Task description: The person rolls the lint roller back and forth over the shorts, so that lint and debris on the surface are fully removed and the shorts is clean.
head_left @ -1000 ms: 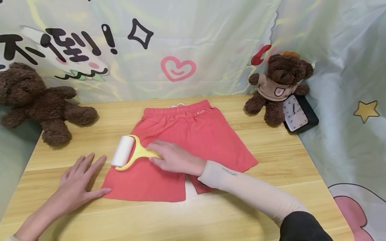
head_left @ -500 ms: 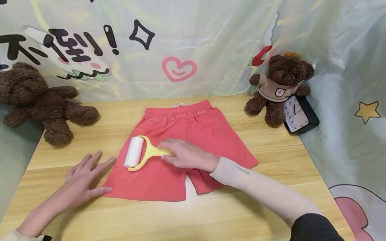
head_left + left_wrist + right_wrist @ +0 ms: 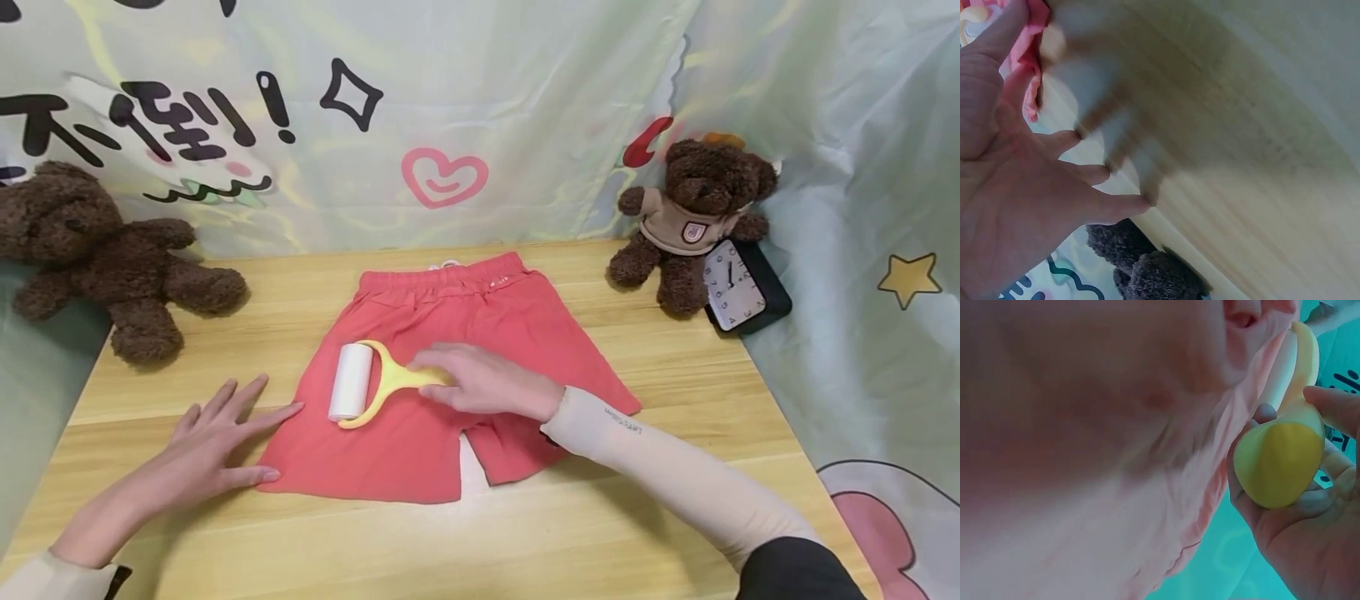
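Observation:
Red shorts [image 3: 420, 462] lie spread on the wooden table, waistband toward the back. On their left leg rests a lint roller with a white roll [image 3: 350, 382] and a yellow handle [image 3: 397, 377]. My right hand [image 3: 487, 379] grips that handle; in the right wrist view the fingers curl round its rounded yellow end [image 3: 1280, 464]. My left hand [image 3: 202, 458] is at the left hem with fingers spread. Its thumb touches the bottom corner of the shorts, and the index fingertip reaches their side edge. The left wrist view shows the other fingertips on the wood.
A brown teddy bear [image 3: 135, 258] sits at the back left. Another bear in a beige top [image 3: 686, 221] sits at the back right, beside a black square clock [image 3: 742, 287]. A printed curtain [image 3: 525, 125] hangs behind the table [image 3: 525, 542].
The lint roller, in my right hand, has moved rightward across the shorts from near their left edge. My left hand has shifted slightly, its index finger now touching the side edge.

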### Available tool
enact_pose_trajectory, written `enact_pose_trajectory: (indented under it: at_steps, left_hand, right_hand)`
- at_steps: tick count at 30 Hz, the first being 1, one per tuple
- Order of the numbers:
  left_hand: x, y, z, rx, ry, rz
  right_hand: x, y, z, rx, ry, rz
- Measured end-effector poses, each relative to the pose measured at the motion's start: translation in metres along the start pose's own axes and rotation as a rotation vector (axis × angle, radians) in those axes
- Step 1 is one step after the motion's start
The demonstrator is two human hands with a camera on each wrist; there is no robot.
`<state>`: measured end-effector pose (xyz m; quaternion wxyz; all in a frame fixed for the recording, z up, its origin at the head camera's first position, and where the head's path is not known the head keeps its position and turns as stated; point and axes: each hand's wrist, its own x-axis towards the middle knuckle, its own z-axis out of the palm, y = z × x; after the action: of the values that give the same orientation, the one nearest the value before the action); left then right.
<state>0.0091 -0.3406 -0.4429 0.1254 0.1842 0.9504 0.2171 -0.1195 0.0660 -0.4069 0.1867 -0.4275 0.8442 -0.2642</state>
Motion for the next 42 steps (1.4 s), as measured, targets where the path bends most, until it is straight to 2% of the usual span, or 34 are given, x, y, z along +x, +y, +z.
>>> enact_pose_trajectory:
  at_steps: [6,20,30,42]
  left_hand:
    - [0.002,0.0,0.0,0.008,-0.03,-0.034]
    - [0.001,-0.001,0.0,0.009,-0.011,-0.04]
    - [0.004,-0.004,-0.002,-0.005,-0.042,-0.011]
    - [0.003,-0.005,-0.001,0.006,-0.027,-0.005]
  right_hand:
    - [-0.01,0.01,-0.006,0.008,-0.003,-0.024]
    - [-0.042,0.04,-0.025,0.018,0.024,-0.046]
    - [-0.057,0.052,-0.033,0.021,0.024,-0.058]
    - [-0.074,0.07,-0.046,-0.001,0.028,-0.11]
